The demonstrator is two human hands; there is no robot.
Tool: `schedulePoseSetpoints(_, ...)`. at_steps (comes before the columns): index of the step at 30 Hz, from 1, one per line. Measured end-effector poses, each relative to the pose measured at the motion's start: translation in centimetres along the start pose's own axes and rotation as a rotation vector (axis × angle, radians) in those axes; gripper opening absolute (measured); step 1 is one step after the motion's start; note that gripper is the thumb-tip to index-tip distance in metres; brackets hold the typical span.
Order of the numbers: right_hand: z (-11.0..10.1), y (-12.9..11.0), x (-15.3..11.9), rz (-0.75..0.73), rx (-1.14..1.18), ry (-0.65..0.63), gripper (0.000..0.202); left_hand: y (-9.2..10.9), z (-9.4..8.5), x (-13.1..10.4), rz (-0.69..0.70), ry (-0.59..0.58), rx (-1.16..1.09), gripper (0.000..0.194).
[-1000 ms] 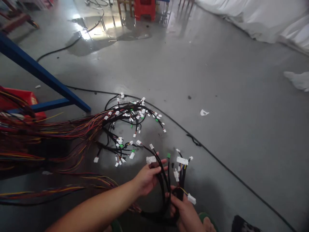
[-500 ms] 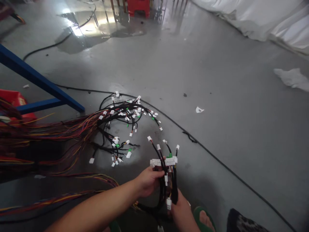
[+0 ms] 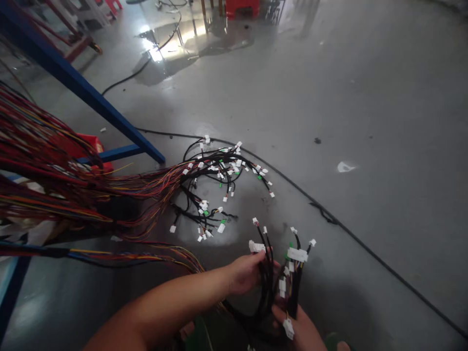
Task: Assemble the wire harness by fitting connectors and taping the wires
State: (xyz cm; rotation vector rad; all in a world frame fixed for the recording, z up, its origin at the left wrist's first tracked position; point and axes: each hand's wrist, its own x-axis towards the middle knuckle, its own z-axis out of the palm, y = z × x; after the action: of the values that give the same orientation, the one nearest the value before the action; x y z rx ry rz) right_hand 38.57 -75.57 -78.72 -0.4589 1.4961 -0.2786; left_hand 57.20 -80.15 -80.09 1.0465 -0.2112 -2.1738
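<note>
At the lower middle, my left hand [image 3: 247, 274] is closed around black-sleeved branches of a wire harness [image 3: 268, 292], with a wide white connector [image 3: 257, 246] at its fingertips. To its right, my right hand [image 3: 302, 329] grips another sleeved branch lower down. That branch stands up and carries a second wide white connector [image 3: 297, 254], small white plugs and a green one. A white plug [image 3: 288, 328] hangs over my right fingers. The two bunches are apart at the top and join below in a dark bundle, partly hidden by my hands.
More harness ends with white and green connectors [image 3: 223, 168] lie on the grey floor [image 3: 383, 97]. Their coloured wires [image 3: 54, 161] run left past a blue metal leg [image 3: 91, 95] and a red bin [image 3: 93, 144]. A black cable [image 3: 380, 258] crosses the floor diagonally.
The view has swung left, showing more wires there. My hands have drawn apart, and the two connector bunches now stand further from each other.
</note>
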Motion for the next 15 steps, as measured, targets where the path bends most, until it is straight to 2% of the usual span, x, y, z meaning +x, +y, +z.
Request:
schedulePoseSetpoints(2,-0.2,-0.1,0.0,-0.014,-0.034,0.031,0.066,0.7,-2.4,-0.2,-0.051,0.003,0.23,0.059)
schedulePoseSetpoints(5,-0.6,0.0,0.2,-0.015,-0.06,0.064,0.063,3.2,-7.9,-0.9,-0.1,0.081,0.475,0.055)
schedulePoseSetpoints(6,-0.7,0.2,0.3,-0.007,-0.057,0.055,0.062,4.2,-10.1,-1.2,-0.083,0.162,0.556,0.057)
schedulePoseSetpoints(8,-0.9,0.5,0.4,0.008,-0.027,0.019,0.06,6.3,-14.6,-2.1,0.016,0.41,0.719,0.054)
schedulePoseSetpoints(10,-0.7,0.7,0.3,0.014,0.016,0.019,0.059,7.8,-18.4,-3.3,0.11,0.626,0.873,0.041)
schedulePoseSetpoints(12,-0.2,0.8,0.1,0.012,0.05,0.035,0.057,8.1,-21.0,-4.4,0.174,0.744,1.013,0.029)
schedulePoseSetpoints(15,0.4,0.4,-0.3,0.001,0.054,0.04,0.054,7.1,-22.8,-5.4,0.224,0.787,1.163,0.024)
